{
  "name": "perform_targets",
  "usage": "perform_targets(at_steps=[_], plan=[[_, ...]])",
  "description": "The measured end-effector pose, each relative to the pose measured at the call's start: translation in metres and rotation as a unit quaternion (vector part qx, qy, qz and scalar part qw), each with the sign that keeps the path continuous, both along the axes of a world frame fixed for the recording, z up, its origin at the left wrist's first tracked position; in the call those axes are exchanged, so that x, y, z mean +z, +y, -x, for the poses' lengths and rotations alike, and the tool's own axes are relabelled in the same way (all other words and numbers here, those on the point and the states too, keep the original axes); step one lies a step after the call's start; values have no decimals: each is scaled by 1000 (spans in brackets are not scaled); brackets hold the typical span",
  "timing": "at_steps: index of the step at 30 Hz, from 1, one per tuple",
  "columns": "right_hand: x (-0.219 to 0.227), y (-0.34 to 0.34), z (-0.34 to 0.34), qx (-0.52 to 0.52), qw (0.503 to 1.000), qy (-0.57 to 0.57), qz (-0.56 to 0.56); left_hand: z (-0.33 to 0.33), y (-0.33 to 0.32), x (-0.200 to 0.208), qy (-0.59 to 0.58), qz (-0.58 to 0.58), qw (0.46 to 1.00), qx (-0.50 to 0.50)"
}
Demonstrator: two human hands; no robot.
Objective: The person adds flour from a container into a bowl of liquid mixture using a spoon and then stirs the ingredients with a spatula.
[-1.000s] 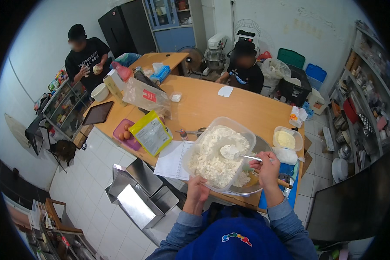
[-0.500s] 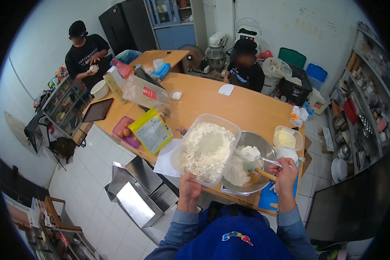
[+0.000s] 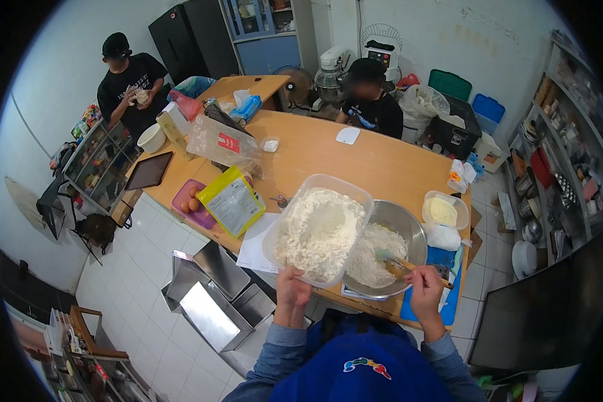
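Part of the pale powder lies in the steel bowl (image 3: 417, 236), heaped toward its left side, and it looks largely unmixed, since a darker yellow-brown patch shows by the spatula (image 3: 398, 262) leaning there. A good deal of powder (image 3: 318, 234) is left in the clear plastic container (image 3: 271, 246), which has a hollow in its middle, so the transfer appears only partly done. The eggs (image 3: 194, 203) in the pink tray (image 3: 204, 218) look whole, and a tub (image 3: 465, 216) holds pale yellow stuff at the far right of the tabletop (image 3: 301, 147). The left hand (image 3: 293, 288) grips the container by its near edge, wrist below, keeping it just left of the bowl, over whose rim its right side seems to reach. The right hand (image 3: 427, 295) is raised at the bowl's near right side, forearm angled inward from the lower edge, fingers curled together beside the spatula's wooden handle; whether they hold that handle or something else cannot be told.
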State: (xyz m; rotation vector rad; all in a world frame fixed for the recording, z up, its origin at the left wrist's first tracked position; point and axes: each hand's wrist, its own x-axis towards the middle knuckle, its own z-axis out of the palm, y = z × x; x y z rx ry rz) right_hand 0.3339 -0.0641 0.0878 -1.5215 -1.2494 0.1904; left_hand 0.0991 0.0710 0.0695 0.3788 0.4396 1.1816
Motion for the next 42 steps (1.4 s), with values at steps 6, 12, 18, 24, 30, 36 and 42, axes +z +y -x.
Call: perform_targets(at_steps=[6, 12, 18, 24, 30, 36, 42], plan=[[42, 9, 4, -43, 950, 297, -86, -2, -1, 1, -1, 0, 1000, -3], [54, 44, 16, 2, 957, 280, -71, -6, -8, 4, 2, 0, 1000, -23], [31, 69, 21, 62, 982, 176, -27, -13, -14, 7, -39, 14, 997, -58], [32, 71, 33, 74, 923, 374, 42, -18, -20, 12, 6, -18, 998, -58], [31, 70, 22, 30, 855, 518, 8, -19, -22, 14, 5, -17, 998, -55], [49, 66, 21, 13, 858, 512, -33, -11, -16, 0, -2, -13, 999, -51], [58, 59, 6, -18, 860, 502, -86, 2, -9, 13, 19, -16, 1000, 12]])
